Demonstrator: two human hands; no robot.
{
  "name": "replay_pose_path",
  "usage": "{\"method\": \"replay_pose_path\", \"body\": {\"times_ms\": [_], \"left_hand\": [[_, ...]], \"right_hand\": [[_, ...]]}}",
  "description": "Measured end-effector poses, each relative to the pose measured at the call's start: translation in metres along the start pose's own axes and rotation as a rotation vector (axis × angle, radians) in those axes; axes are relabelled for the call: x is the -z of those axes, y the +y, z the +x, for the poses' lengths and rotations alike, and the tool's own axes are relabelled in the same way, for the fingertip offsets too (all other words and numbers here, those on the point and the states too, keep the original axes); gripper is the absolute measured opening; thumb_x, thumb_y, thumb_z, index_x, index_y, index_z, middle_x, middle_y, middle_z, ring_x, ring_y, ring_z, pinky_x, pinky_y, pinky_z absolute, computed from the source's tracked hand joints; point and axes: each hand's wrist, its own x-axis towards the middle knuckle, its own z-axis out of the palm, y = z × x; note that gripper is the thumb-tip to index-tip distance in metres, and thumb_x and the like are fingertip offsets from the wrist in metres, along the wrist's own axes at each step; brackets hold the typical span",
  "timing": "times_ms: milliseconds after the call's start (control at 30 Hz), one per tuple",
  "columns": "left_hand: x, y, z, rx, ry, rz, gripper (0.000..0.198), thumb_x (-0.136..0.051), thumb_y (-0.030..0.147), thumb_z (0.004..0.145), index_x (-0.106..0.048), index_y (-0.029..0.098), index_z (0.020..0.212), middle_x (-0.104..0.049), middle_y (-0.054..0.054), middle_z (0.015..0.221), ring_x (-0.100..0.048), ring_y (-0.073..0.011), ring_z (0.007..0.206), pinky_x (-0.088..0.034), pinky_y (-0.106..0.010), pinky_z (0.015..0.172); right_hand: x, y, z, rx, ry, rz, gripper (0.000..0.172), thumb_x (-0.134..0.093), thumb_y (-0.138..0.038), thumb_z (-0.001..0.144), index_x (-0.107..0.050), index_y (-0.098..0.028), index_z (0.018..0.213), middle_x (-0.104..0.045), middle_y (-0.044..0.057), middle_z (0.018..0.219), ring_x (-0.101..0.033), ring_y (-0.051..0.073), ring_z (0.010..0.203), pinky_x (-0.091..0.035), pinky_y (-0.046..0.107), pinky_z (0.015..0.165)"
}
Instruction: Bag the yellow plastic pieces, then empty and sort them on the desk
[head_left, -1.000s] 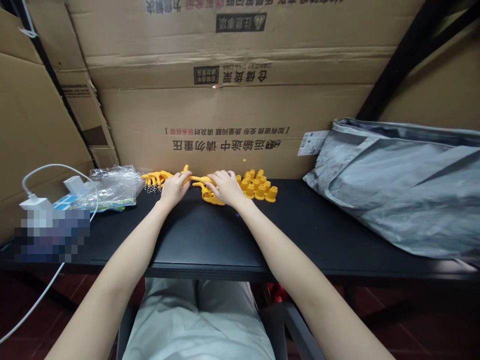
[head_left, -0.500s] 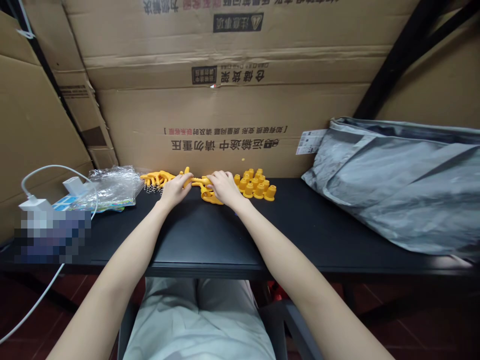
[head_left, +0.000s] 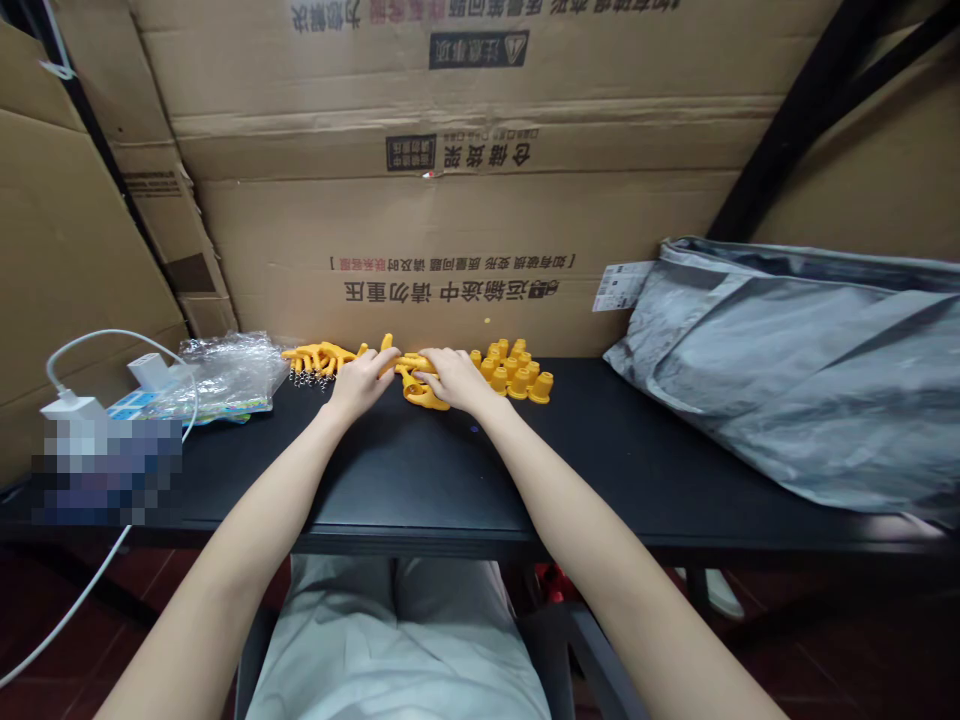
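Note:
My left hand is closed on a yellow plastic piece, whose end sticks up above the fingers. Just right of it, my right hand curls its fingers over another yellow plastic part that reaches into the gap between the hands. Whether these two parts are joined, I cannot tell. Below the right fingertips lies a yellow piece with a round opening. A pile of yellow branched parts with metal springs sits left of my left hand. Several yellow cup-shaped pieces stand beyond my right hand.
Clear plastic bags and a white charger with a cable lie at left, by a blurred-out object. A large grey bag fills the right of the black table. Cardboard rises behind.
My left hand has shifted slightly right with its yellow piece. The right hand has moved a little right and down. A small blue spot now shows on the table near the right wrist.

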Motion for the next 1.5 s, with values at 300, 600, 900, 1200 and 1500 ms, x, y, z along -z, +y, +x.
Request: {"method": "replay_pose_path", "body": {"times_ms": [300,600,900,1200,1500], "left_hand": [[-0.001,-0.003,0.002,0.034,-0.037,-0.079,0.03,-0.051,0.023,0.087,-0.06,0.024,0.116,-0.068,-0.005,0.104,-0.064,-0.018,0.089,-0.047,-0.027,0.08],[-0.013,-0.007,0.007,0.216,-0.137,-0.364,0.018,-0.059,0.027,0.077,-0.066,0.019,0.091,-0.055,0.005,0.056,-0.051,-0.0109,0.054,-0.043,-0.023,0.059],[-0.01,-0.009,0.001,0.157,-0.12,-0.165,0.028,-0.055,0.024,0.081,-0.065,0.02,0.107,-0.068,-0.003,0.078,-0.062,-0.0161,0.069,-0.045,-0.025,0.068],[0.0,-0.009,0.002,0.264,-0.152,-0.047,0.032,-0.056,0.03,0.082,-0.064,0.021,0.112,-0.071,-0.006,0.086,-0.067,-0.0208,0.081,-0.047,-0.028,0.075],[0.001,-0.038,-0.001,0.48,-0.144,0.066,0.034,-0.051,0.029,0.085,-0.065,0.023,0.116,-0.071,-0.01,0.103,-0.065,-0.0268,0.098,-0.048,-0.034,0.083]], "right_hand": [[0.001,-0.002,0.0,0.006,0.033,-0.036,0.026,-0.044,-0.028,0.094,-0.058,-0.015,0.111,-0.067,0.013,0.107,-0.054,0.026,0.1,-0.028,0.037,0.086],[-0.001,-0.006,0.001,0.011,0.084,-0.196,0.025,-0.038,-0.012,0.091,-0.057,-0.016,0.107,-0.065,0.013,0.104,-0.049,0.026,0.099,-0.024,0.039,0.087],[-0.016,0.0,-0.001,0.038,0.005,-0.144,0.029,-0.039,-0.021,0.094,-0.053,-0.014,0.118,-0.063,0.014,0.111,-0.051,0.026,0.101,-0.027,0.041,0.09],[0.006,0.008,-0.003,-0.202,0.062,-0.222,0.03,-0.045,-0.009,0.082,-0.054,-0.013,0.111,-0.06,0.016,0.111,-0.049,0.027,0.104,-0.03,0.043,0.092],[0.024,0.043,-0.007,-0.684,-0.191,-0.134,0.034,-0.052,-0.025,0.082,-0.063,-0.012,0.111,-0.066,0.018,0.108,-0.057,0.03,0.109,-0.039,0.043,0.091]]}}
